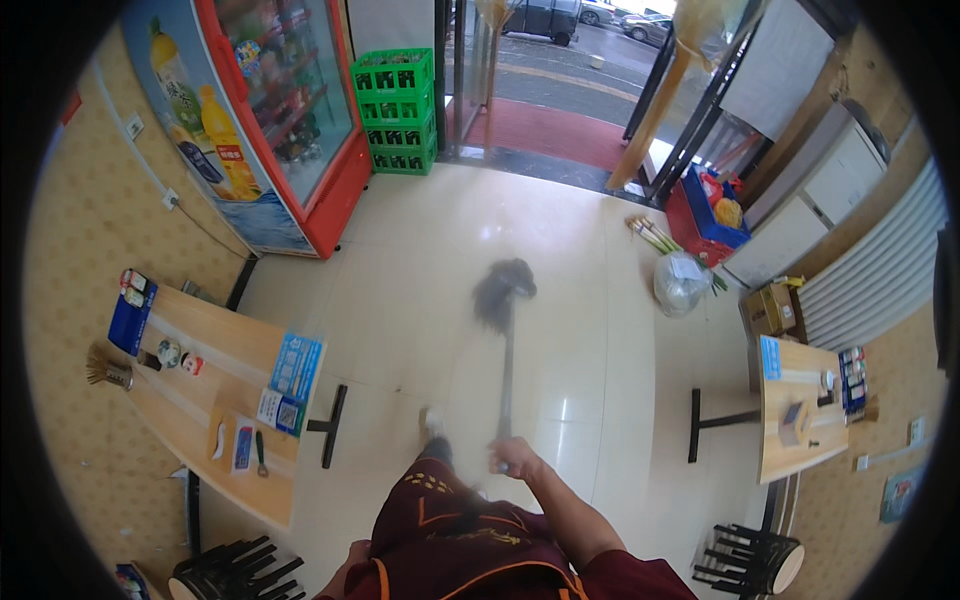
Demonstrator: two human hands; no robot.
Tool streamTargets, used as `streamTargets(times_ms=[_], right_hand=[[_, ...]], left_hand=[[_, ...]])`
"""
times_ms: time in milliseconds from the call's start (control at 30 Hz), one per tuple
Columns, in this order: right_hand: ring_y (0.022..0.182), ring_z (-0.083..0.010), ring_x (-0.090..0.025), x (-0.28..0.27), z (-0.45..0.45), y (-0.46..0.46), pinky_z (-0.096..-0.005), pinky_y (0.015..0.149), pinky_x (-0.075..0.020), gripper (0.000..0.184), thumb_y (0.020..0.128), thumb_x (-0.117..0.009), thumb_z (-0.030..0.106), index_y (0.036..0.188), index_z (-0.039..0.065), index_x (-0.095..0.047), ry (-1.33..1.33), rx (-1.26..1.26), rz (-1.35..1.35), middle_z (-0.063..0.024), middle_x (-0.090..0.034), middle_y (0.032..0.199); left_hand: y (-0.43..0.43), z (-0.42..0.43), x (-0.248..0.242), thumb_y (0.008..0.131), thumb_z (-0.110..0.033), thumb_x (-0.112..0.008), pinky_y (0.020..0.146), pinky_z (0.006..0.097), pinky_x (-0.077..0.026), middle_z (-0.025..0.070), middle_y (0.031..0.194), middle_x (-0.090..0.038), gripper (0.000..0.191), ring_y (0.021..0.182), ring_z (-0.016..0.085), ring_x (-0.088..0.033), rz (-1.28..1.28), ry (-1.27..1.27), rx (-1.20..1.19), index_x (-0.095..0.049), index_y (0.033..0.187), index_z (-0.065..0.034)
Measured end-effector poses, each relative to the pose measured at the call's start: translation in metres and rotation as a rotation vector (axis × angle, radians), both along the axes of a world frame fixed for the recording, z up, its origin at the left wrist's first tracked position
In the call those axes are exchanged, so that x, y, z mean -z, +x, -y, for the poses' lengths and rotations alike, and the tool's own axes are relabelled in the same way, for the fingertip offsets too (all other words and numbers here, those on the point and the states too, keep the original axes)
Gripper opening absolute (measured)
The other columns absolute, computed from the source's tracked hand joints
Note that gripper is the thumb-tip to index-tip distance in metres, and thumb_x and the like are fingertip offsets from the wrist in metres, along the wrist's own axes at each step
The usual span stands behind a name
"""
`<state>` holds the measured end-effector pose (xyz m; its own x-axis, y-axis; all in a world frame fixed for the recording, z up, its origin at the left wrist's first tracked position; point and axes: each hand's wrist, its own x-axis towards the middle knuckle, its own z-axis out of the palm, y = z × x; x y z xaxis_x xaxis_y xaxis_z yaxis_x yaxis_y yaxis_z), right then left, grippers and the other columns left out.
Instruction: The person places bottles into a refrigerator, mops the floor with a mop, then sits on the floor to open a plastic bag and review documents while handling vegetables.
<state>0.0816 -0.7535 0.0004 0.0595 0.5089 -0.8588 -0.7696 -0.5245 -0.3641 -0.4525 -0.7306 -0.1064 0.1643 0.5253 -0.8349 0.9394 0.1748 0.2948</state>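
My right hand (514, 458) is closed around the handle of a mop (508, 375), in front of my dark red apron (465, 536). From my fist the grey handle runs away from me to a dark, blurred mop head (504, 292) lying on the pale tiled floor (420, 330). Low by my left hip, part of my left hand (358, 556) shows beside the apron. Its fingers are hidden, so I cannot see whether it holds anything. One shoe (430, 424) is on the tiles, left of the handle.
On the left stand a wooden table (217, 330) and a red-framed drinks fridge (322, 214), with stacked green bottle crates (394, 112) beside it. A doorway opens ahead. Leeks (654, 234), a plastic bag (679, 289) and another table (795, 450) are right. Stacked stools (750, 562) flank me.
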Motion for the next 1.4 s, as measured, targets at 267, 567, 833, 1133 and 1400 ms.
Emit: streamTargets(times_ms=[267, 567, 833, 1133, 1400], right_hand=[[0.056, -0.0243, -0.058, 0.059, -0.126, 0.134, -0.0388, 0.051, -0.0501, 0.01, 0.091, -0.06, 0.005, 0.09, -0.005, -0.059, 0.112, -0.18, 0.22, -0.0131, -0.058, 0.069], [0.051, -0.0195, -0.054, 0.002, -0.3, 0.26, -0.0322, 0.046, -0.0476, 0.012, 0.086, -0.061, 0.004, 0.075, 0.001, -0.058, 0.169, -0.259, 0.274, -0.0104, -0.056, 0.064], [0.064, -0.0206, -0.067, 0.115, -0.468, 0.473, -0.037, 0.054, -0.0528, 0.013, 0.086, -0.063, 0.014, 0.097, 0.008, -0.064, 0.387, -0.629, 0.808, -0.0027, -0.067, 0.075], [0.059, -0.0276, -0.068, 0.039, -0.618, 0.778, -0.0397, 0.05, -0.0589, 0.038, 0.094, -0.057, 0.031, 0.098, -0.007, -0.066, -0.373, -0.474, 1.039, -0.0177, -0.069, 0.079], [0.108, -0.0407, -0.065, 0.024, -0.399, 0.74, -0.05, 0.093, -0.0521, 0.047, 0.092, -0.057, 0.043, 0.11, 0.001, -0.065, -0.771, -0.75, 1.072, -0.0239, -0.068, 0.113]], left_hand=[[0.157, -0.216, 0.076, 0.083, -0.038, -0.06, 0.084, 0.0437, -0.055, 0.0153, 0.101, -0.073, 0.035, 0.097, 0.032, -0.069, -0.118, 0.002, 0.754, -0.076, 0.092, -0.0084], [0.479, -0.556, -0.101, 0.1, -0.017, -0.054, 0.077, 0.0392, -0.061, 0.0178, 0.096, -0.068, 0.026, 0.086, 0.027, -0.07, 0.721, 0.001, -0.55, -0.06, 0.112, 0.0045], [0.53, -0.526, -0.105, 0.1, -0.018, -0.055, 0.078, 0.04, -0.061, 0.0197, 0.101, -0.067, 0.028, 0.089, 0.028, -0.07, 0.492, -0.013, -0.725, -0.059, 0.115, 0.0054], [0.451, -0.452, -0.088, 0.094, -0.026, -0.05, 0.061, 0.0454, -0.053, 0.0178, 0.082, -0.062, 0.025, 0.073, 0.035, -0.065, 0.117, -0.091, -0.437, -0.057, 0.092, -0.0021], [0.627, -0.624, -0.106, 0.099, -0.018, -0.055, 0.073, 0.0416, -0.061, 0.0168, 0.098, -0.067, 0.024, 0.085, 0.027, -0.07, 0.372, -0.118, -0.6, -0.058, 0.112, 0.0013]])
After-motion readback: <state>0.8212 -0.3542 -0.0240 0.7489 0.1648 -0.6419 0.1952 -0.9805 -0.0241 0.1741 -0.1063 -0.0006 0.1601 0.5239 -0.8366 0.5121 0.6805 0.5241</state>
